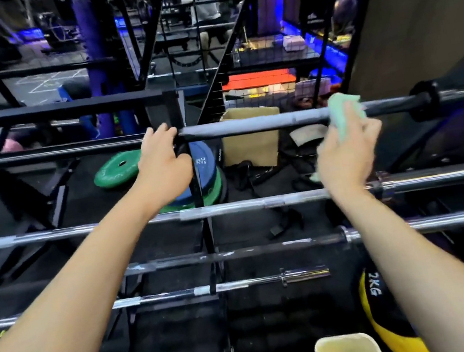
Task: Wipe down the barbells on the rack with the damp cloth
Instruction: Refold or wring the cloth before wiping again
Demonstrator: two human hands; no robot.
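Top barbell (pixel 253 125): long, round steel shaft, matte grey mid-section, dark collar at right end; lying level across black metal rack (pixel 179 104), uppermost of four.

Lower barbells: chrome bar (pixel 230 207), duller scuffed bar (pixel 237 253), short chrome bar (pixel 159 297); stepped down toward the viewer.

Damp cloth (pixel 347 113): pale green, soft, bunched; pressed against top barbell near its right end.

Right hand (pixel 346 150): fingers curled around the cloth, gripping it on the shaft.

Left hand (pixel 162 163): fingers bent over top barbell at the rack upright, apparently grasping it; fingertips hidden.

Beneath: green and blue round plates (pixel 119 170), cardboard box (pixel 252 141), yellow-black ball (pixel 385 313) marked 2KG.
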